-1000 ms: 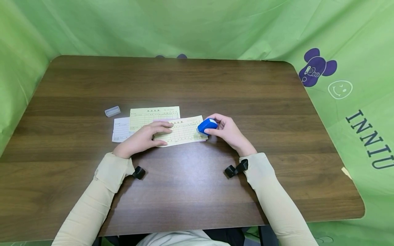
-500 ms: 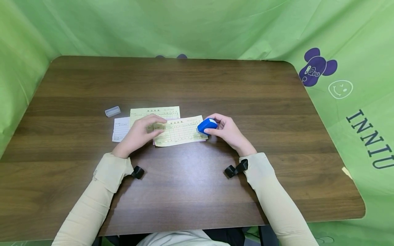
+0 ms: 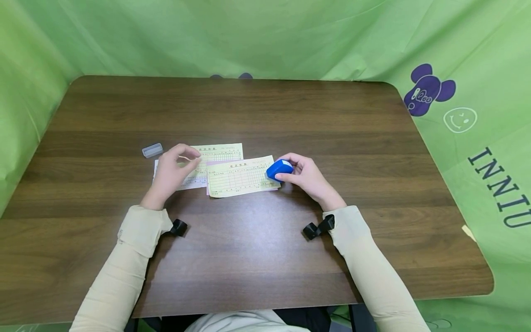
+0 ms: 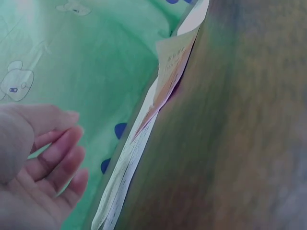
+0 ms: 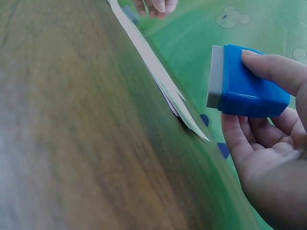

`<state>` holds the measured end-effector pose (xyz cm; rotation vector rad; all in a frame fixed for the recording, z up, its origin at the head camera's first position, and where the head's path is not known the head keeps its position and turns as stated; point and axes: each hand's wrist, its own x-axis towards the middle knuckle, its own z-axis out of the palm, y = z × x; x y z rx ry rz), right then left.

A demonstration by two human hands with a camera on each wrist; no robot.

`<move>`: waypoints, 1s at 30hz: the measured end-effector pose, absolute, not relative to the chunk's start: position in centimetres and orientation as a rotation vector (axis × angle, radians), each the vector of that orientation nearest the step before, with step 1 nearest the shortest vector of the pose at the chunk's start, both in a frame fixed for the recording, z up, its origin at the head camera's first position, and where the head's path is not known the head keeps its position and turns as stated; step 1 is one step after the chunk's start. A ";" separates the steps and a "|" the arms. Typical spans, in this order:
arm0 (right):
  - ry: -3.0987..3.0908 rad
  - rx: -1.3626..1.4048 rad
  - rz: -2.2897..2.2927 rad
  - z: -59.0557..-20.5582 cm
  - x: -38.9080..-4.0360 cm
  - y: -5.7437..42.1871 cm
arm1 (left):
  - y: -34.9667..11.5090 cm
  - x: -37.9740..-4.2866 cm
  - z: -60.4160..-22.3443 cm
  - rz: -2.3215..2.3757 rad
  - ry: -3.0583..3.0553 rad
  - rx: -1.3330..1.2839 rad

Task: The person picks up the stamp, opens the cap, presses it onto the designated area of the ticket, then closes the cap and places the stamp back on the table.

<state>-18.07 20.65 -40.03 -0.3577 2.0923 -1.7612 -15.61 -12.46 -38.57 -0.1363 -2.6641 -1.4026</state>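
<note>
My right hand [image 3: 306, 177] holds a blue stamp [image 5: 254, 81] between thumb and fingers, at the right end of a yellow printed slip [image 3: 242, 177]. Its pale grey-white end points left in the right wrist view. A purple sheet shows under that slip's edges. My left hand [image 3: 169, 173] is raised over the left part of the papers, fingers loosely bent, with nothing in them. Behind it lies another yellow slip [image 3: 221, 151], partly covered by the hand and the front slip. A white sheet [image 3: 156, 167] under it is mostly hidden.
A small clear cap [image 3: 152, 150] lies just beyond my left hand. The dark wooden table [image 3: 265, 258] has rounded corners. Green curtain [image 3: 265, 37] hangs behind it and along its sides.
My left hand has lifted off the front yellow slip and moved left over the rear papers. The right hand and the stamp stay in place.
</note>
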 end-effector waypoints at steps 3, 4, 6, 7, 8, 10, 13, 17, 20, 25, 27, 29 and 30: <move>2.103 -0.360 -1.752 -40.1 -18.1 20.7 | -12.7 -15.7 -38.5 -1.369 -2.653 -0.026; 2.106 -0.360 -1.749 -40.1 -18.1 20.7 | -12.8 -15.7 -38.4 -1.359 -2.654 0.009; 2.110 -0.360 -1.748 -40.1 -18.1 20.7 | -12.9 -15.7 -38.3 -1.354 -2.653 0.071; 2.112 -0.361 -1.748 -40.1 -18.1 20.7 | -13.0 -15.7 -38.3 -1.350 -2.654 0.102; 2.113 -0.361 -1.748 -40.2 -18.2 20.6 | -13.1 -15.7 -38.2 -1.346 -2.655 0.125; 2.113 -0.363 -1.750 -40.2 -18.2 20.6 | -13.2 -15.7 -38.1 -1.350 -2.649 0.165; 2.113 -0.365 -1.751 -40.3 -18.2 20.6 | -13.4 -15.8 -38.1 -1.352 -2.640 0.215; 2.111 -0.365 -1.751 -40.3 -18.2 20.6 | -13.7 -15.9 -38.1 -1.332 -2.655 0.284; 2.113 -0.364 -1.746 -40.3 -18.2 20.6 | -14.0 -15.9 -38.0 -1.319 -2.666 0.340; 2.119 -0.367 -1.739 -40.4 -18.2 20.6 | -14.2 -16.0 -38.0 -1.295 -2.668 0.398; 2.118 -0.369 -1.741 -40.4 -18.2 20.6 | -14.3 -16.0 -38.0 -1.282 -2.670 0.406; 2.119 -0.373 -1.745 -40.4 -18.2 20.6 | -14.3 -16.0 -37.9 -1.271 -2.669 0.411; 2.119 -0.376 -1.747 -40.4 -18.2 20.6 | -14.3 -16.0 -37.9 -1.267 -2.669 0.415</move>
